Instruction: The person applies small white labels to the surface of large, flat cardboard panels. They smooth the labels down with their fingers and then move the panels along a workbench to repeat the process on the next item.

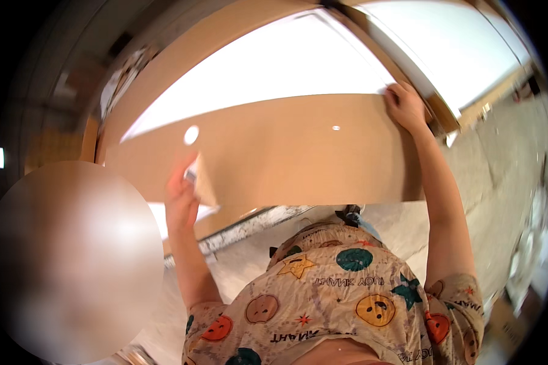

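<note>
A wide brown cardboard sheet (298,152) with two small round holes lies partly over a white panel (274,61). My right hand (406,106) is closed at the sheet's far right corner, fingers curled beside a raised cardboard edge. At the sheet's near left part, my left hand (184,194) is closed around a bent-up piece of the cardboard. Motion smears its fingers. A small grey-white patch shows between them, too blurred to identify. White surface also appears under the sheet beside that hand.
A second white panel (444,45) in a cardboard surround stands at the far right, past a cardboard divider (438,112). A worn whitish rail (256,228) runs below the sheet's near edge. Concrete floor (499,176) shows at right. A blurred oval hides the lower left.
</note>
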A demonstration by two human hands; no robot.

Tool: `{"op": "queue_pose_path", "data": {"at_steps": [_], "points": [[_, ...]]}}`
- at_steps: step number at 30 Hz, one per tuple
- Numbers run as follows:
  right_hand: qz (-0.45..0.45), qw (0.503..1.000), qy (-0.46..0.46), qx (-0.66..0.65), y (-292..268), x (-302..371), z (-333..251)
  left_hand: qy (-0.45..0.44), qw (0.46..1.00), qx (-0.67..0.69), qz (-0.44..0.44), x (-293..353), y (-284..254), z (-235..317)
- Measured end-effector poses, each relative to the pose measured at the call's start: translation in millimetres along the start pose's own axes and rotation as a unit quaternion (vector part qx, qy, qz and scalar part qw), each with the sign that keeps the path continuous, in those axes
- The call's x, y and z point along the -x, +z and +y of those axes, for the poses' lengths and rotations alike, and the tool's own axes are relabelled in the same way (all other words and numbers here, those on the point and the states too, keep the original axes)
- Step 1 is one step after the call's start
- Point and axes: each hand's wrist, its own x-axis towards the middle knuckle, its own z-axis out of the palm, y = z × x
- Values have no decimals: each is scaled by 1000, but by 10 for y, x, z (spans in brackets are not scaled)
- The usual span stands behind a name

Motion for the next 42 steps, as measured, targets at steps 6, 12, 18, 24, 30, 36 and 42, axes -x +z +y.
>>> {"op": "queue_pose_path", "data": {"at_steps": [6,12,18,24,30,36,42], "points": [[-119,990,4,-77,-398,-231,431,-353,905,2,236,2697,-1484,-689],[-220,948,-180,-145,-500,399,-1167,-683,385,-621,-11,5431,-2235,-2362],[-437,827,-339,104,-181,460,-2733,-145,770,-538,312,2749,-1516,-917],[-483,789,-348,154,-238,407,-2493,209,694,-642,252,1342,-1878,54],[-387,844,-356,108,-984,329,-2564,-17,824,-553,124,795,-2462,196],[-140,954,-265,8,-1257,-258,-2244,45,667,-739,84,798,-2460,176],[-161,937,-300,80,-1310,-429,-2365,90,667,-738,48,778,-2408,233]]}}
